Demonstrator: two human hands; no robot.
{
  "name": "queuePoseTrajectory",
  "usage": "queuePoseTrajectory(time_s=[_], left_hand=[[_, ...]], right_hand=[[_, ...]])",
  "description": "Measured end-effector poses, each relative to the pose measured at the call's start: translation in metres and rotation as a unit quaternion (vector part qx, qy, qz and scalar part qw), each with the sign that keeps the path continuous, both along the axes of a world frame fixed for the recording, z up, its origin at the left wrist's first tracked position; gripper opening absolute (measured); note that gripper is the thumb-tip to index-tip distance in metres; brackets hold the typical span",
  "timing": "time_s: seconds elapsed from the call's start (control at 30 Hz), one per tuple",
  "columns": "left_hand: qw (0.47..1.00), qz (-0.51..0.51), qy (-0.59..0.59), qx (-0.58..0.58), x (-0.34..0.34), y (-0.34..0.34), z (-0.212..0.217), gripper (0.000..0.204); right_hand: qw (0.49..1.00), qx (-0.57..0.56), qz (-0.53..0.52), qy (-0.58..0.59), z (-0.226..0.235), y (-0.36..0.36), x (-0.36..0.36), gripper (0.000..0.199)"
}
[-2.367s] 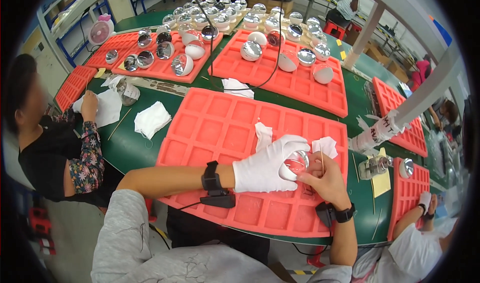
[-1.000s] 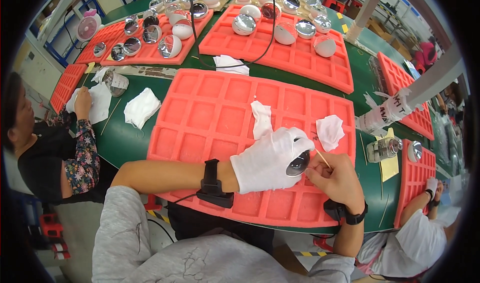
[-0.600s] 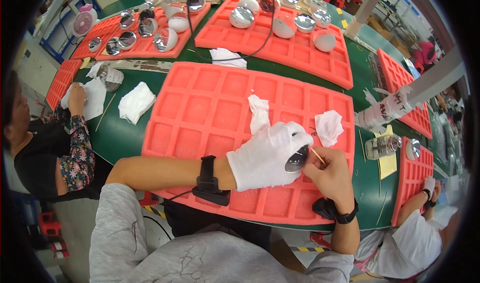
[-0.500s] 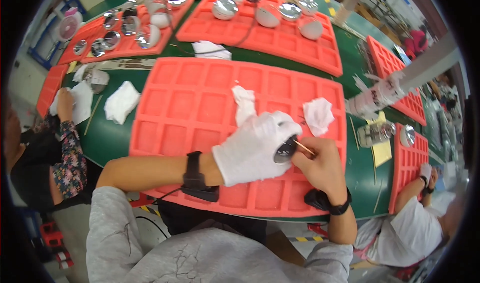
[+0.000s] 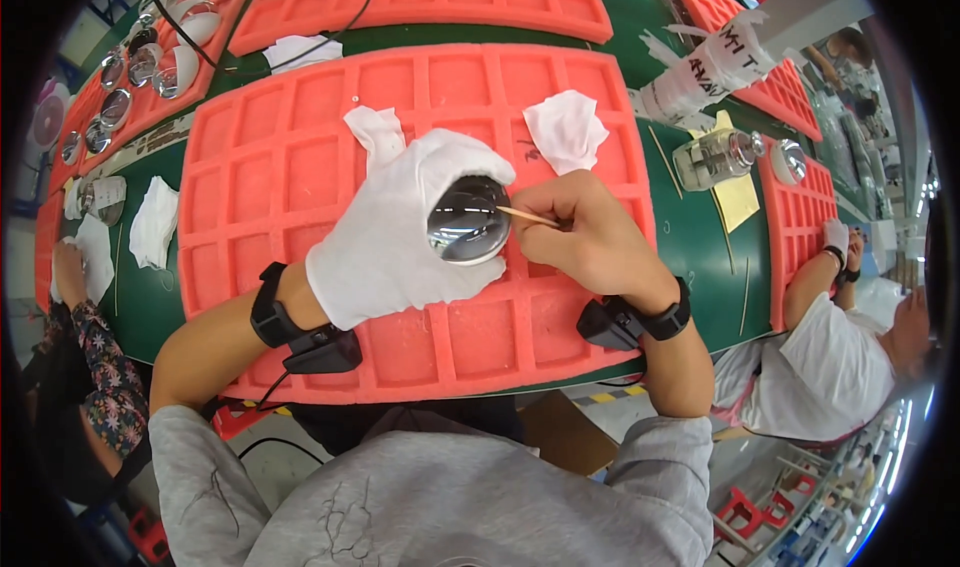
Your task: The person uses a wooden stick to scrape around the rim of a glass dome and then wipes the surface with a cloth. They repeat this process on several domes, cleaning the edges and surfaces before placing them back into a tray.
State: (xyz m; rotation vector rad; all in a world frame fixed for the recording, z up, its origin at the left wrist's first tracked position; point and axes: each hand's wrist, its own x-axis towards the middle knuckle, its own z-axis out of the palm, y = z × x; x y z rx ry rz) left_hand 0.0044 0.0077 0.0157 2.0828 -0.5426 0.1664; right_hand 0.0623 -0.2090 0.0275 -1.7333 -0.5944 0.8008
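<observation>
My left hand [image 5: 395,237], in a white glove, is wrapped round a shiny round dome [image 5: 466,222] with a dark, mirror-like face and a pale rim. Bare, my right hand [image 5: 590,232] pinches a thin wooden stick [image 5: 528,216], its tip at the right edge of the dark face. Whether the tip touches the surface I cannot tell. Both hands are above a red foam tray [image 5: 400,355] divided into square pockets. A crumpled white cloth [image 5: 376,135] lies on the tray beyond my left hand, and another white cloth [image 5: 567,132] beyond my right.
A glass jar [image 5: 712,159] stands right of the tray by a yellow paper [image 5: 738,205]. Several similar domes fill a red tray [image 5: 215,37] at far left. A black cable [image 5: 372,7] crosses the back. Co-workers' hands [image 5: 68,272] work at both sides.
My view has shifted, so the tray sits further left and higher. The dome's dark face has turned up toward me, showing more of it. The stick still meets its right side.
</observation>
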Motion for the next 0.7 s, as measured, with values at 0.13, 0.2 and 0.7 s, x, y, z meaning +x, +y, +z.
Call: queuePoseTrajectory(time_s=[0.13,0.2,0.7], left_hand=[[1.0,-0.001,-0.002,0.001,0.001,0.0,-0.002,0.063],[1.0,0.007,-0.018,0.004,0.002,0.0,-0.003,0.062],[0.991,0.014,-0.108,0.074,-0.003,-0.011,-0.014,0.05]], right_hand=[[1.0,0.013,0.005,-0.011,-0.002,-0.003,-0.001,0.018],[0.999,0.022,-0.016,-0.029,-0.001,-0.004,-0.001,0.019],[0.98,-0.141,0.031,-0.136,0.022,-0.006,-0.017,0.016]])
